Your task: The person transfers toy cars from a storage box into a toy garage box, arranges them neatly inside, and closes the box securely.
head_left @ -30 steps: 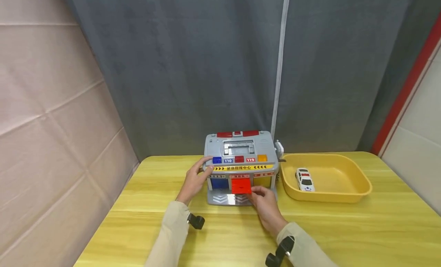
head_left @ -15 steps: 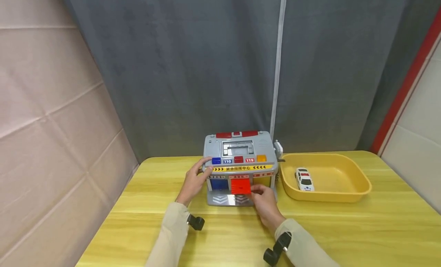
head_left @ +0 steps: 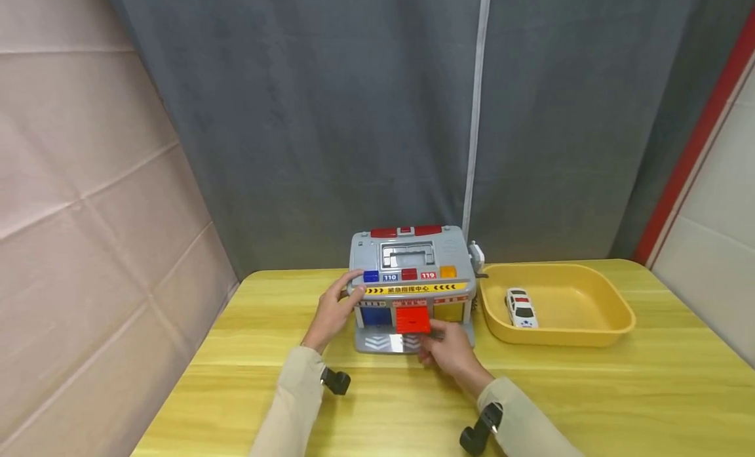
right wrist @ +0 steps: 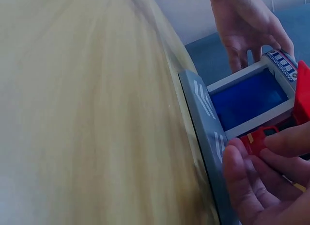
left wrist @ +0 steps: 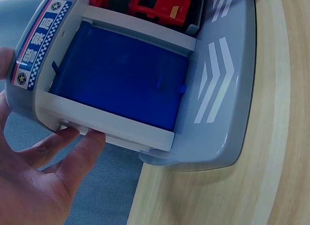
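Note:
A grey toy garage (head_left: 451, 247) with a handle and coloured roof lights stands on the table. My left hand (head_left: 331, 313) grips its left end, fingers (left wrist: 85, 150) against the side wall beside the lowered blue door (left wrist: 121, 77). In the middle bay, the red door (head_left: 413, 319) is swung up and sticks out. Below it sits a red toy truck (right wrist: 254, 140), mostly inside the bay. My right hand (head_left: 453, 352) has its bent fingers around the truck's near end, pinching it. In the head view, the door and hand hide the truck.
A yellow tray (head_left: 590, 336) stands right of the garage, holding a white toy police car (head_left: 522, 307). The right bay's yellow door (head_left: 448, 313) is down. A grey curtain (head_left: 330, 116) hangs behind the wooden table (head_left: 383, 411).
My right hand's fingers have shifted from the red door's right edge to slightly lower, and they look more bent. The left hand stays on the garage. The red door remains raised.

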The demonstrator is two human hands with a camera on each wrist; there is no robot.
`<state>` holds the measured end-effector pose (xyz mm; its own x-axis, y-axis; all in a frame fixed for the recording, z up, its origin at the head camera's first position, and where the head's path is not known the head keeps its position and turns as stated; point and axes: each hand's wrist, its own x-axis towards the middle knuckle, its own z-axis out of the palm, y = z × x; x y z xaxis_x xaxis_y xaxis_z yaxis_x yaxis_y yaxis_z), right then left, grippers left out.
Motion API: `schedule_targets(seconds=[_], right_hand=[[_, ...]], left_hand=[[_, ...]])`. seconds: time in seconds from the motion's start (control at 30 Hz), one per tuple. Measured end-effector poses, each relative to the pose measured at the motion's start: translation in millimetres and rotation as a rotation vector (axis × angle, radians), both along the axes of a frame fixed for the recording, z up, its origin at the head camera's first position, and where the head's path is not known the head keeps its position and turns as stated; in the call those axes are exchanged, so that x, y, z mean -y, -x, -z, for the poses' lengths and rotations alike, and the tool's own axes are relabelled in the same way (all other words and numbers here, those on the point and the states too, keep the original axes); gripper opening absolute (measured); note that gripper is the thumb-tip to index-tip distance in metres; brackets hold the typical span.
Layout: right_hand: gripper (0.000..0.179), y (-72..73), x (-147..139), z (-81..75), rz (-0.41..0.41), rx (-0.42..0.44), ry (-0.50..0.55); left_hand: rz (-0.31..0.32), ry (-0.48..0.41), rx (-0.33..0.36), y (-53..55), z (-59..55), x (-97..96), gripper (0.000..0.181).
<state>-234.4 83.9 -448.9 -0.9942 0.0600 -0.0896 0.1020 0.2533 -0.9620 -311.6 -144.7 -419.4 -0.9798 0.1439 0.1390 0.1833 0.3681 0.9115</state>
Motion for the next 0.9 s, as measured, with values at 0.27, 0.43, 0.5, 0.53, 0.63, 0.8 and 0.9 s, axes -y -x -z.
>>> schedule_targets(seconds=[0.27,0.43,0.5,0.53,0.63,0.8,0.9], right_hand=[[0.028,-0.6,-15,-7.8,0.021,-0.011,0.038],[0.024,2.1,-13,-1.3,0.004,-0.073,-0.056],[0.022,2.9,-9,3.0,0.004,-0.120,-0.126],[0.023,3.3,-7,4.7,0.012,-0.138,-0.149],[0.026,4.7,-2,6.1,0.065,-0.166,-0.209],[0.019,9.4,0,1.4,0.088,-0.096,-0.208],[0.023,11.6,-1,-1.2,0.054,-0.043,-0.119]], left_hand=[[-0.006,0.005,0.001,-0.6,-1.3,-1.8,0.043],[-0.019,0.010,-0.010,-0.4,-1.5,0.3,0.043],[-0.026,0.006,-0.006,-0.7,-0.7,1.5,0.042],[-0.026,0.002,-0.003,-1.2,-0.4,1.9,0.042],[-0.017,0.001,0.003,-1.4,1.5,2.2,0.043],[-0.013,0.002,-0.003,-1.6,1.8,0.4,0.043],[-0.013,0.003,-0.008,-1.5,0.9,-0.7,0.043]])
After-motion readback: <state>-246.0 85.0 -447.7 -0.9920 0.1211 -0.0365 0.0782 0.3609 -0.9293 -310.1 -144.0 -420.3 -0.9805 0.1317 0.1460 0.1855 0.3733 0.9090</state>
